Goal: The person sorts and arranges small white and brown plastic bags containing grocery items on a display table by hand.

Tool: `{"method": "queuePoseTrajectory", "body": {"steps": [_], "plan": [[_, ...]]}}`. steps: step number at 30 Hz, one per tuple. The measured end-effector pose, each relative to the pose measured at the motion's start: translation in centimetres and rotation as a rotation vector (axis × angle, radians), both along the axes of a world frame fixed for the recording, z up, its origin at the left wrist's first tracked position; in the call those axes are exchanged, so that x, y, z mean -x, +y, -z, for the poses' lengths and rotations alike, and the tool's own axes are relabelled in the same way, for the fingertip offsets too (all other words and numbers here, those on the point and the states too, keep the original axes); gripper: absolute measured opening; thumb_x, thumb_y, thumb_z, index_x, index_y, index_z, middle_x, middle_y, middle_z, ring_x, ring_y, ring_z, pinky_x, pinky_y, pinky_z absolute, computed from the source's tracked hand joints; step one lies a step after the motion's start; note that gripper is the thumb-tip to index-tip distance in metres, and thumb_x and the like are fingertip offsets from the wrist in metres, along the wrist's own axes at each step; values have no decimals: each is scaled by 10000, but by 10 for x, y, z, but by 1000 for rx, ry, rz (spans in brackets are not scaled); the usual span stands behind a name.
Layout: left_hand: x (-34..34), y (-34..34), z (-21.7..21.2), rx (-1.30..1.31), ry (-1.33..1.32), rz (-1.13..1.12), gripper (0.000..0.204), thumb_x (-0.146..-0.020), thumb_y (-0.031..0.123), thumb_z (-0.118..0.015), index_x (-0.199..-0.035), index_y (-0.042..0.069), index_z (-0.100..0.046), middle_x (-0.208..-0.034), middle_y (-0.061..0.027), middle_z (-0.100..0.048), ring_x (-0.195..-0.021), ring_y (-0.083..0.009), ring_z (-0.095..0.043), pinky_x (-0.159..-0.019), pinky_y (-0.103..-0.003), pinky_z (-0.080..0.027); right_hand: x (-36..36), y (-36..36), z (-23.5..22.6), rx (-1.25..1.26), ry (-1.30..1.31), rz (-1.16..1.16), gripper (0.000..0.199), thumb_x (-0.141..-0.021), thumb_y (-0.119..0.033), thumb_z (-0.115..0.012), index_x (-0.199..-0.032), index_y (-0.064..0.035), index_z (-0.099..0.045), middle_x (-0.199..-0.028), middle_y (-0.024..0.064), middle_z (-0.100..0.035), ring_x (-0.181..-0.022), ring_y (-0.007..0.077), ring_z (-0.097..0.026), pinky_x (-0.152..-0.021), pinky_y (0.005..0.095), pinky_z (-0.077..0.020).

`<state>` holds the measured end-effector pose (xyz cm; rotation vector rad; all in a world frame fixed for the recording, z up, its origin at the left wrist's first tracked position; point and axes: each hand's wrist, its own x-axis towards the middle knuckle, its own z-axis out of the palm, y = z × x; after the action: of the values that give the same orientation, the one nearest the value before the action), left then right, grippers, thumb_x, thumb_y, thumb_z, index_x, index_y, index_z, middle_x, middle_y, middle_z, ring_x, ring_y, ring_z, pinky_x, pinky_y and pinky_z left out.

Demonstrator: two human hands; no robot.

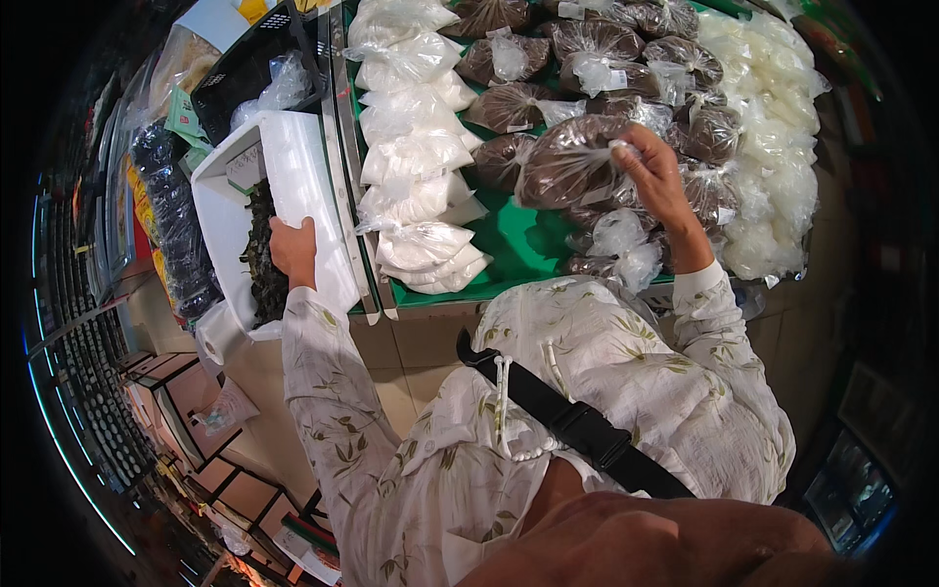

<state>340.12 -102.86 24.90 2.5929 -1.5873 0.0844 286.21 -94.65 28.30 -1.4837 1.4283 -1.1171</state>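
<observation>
My right hand grips the gathered neck of a clear plastic bag full of something dark brown, raised above the display. Below and around it lie more brown-filled bags on the green surface. My left hand is closed over the near-right rim of a white foam box, its fingertips partly hidden. Inside the box is a heap of dark, leafy stuff, beside a small pale sign with writing.
Bags of white contents line the display's left side; translucent pale bags fill its right. A black plastic crate stands beyond the foam box. Dark wrapped packs lie left of it. A metal edge divides box and display.
</observation>
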Motion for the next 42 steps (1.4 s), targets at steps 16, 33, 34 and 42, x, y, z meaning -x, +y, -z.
{"method": "queuePoseTrajectory", "body": {"steps": [16,33,34,42], "plan": [[0,-1,-3,-22,27,-18,486,-715,337,-649,-1051,7,-529,-978,-234,-653,-915,-412,-626,-799,-475,-494,-131,50,135,-220,526,-164,238,-850,-252,-610,-890,-18,-604,-935,201,-611,-908,398,-590,-748,480,-472],[0,-1,-1,-23,24,-11,509,-709,344,-652,-1071,9,-524,-990,-238,-650,-938,-413,-619,-816,-476,-486,-125,31,222,-226,177,-21,286,-840,-278,-598,-828,8,-604,-859,212,-611,-852,389,-592,-741,461,-462],[0,-1,-2,-27,26,-15,508,-710,345,-649,-1071,9,-524,-990,-238,-650,-937,-412,-619,-816,-475,-487,-127,37,224,-266,138,14,277,-838,-266,-600,-820,10,-600,-847,211,-615,-840,377,-601,-732,452,-467],[4,-3,-2,-25,31,-3,506,-714,348,-641,-1074,13,-524,-1015,-239,-644,-958,-412,-611,-831,-483,-477,-114,21,172,-497,38,-41,202,-773,-172,-646,-887,-21,-575,-810,127,-605,-777,253,-617,-677,370,-485]]}}
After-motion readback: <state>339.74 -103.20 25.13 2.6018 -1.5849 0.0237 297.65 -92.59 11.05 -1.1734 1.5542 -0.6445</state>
